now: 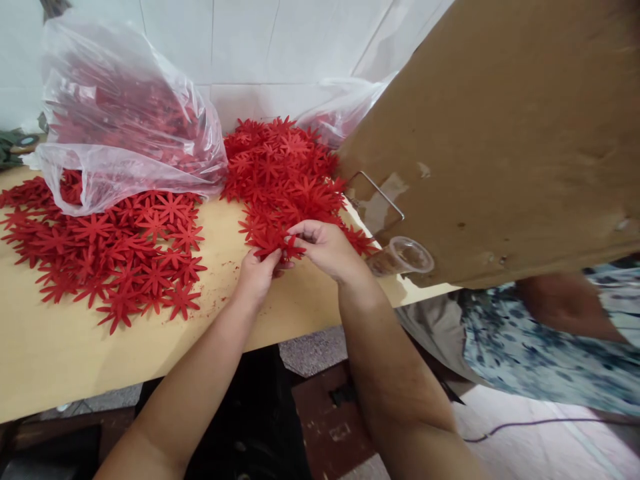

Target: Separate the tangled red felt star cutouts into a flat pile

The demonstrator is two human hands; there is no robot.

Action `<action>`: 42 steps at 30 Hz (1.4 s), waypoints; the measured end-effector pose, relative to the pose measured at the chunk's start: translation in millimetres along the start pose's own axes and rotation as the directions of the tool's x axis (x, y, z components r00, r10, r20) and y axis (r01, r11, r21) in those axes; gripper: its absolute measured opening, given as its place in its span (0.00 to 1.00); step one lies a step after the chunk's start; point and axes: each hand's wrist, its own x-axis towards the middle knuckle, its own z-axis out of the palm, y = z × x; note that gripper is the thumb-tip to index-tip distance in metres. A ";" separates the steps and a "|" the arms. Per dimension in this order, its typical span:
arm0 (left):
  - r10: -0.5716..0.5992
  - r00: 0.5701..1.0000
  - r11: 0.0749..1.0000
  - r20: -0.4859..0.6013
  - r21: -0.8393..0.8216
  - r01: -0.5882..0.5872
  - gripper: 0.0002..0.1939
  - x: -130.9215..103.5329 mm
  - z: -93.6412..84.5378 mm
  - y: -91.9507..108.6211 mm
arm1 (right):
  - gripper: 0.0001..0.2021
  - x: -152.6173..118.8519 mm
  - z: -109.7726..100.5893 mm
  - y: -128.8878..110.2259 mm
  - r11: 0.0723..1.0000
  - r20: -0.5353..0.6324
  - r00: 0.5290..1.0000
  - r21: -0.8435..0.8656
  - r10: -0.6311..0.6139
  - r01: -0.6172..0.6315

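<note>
Between my two hands is a red flower-shaped cutout (278,251) with several narrow petals. My left hand (260,272) pinches its lower left side between thumb and fingers. On its right side, the thumb and forefinger of my right hand (320,245) close on the petals. Right behind my hands rises a heap of loose red cutouts (280,167). To the left lies a second spread of the same flower cutouts (125,260), some overlapping. Whether I hold one layer or several, I cannot tell.
A clear plastic bag (130,120) of red cutouts stands at the back left, another bag (345,100) at the back. A large cardboard sheet (500,147) leans on the right, with a clear plastic cup (411,255) by its lower edge. Beyond it sits another person in patterned clothing (540,347).
</note>
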 end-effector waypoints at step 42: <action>0.067 0.997 0.997 -0.040 0.045 -0.066 0.15 0.2 -6.2 -1.8 | 0.12 -3.0 -9.3 23.3 0.969 -0.276 0.931 -0.139 -0.238 0.206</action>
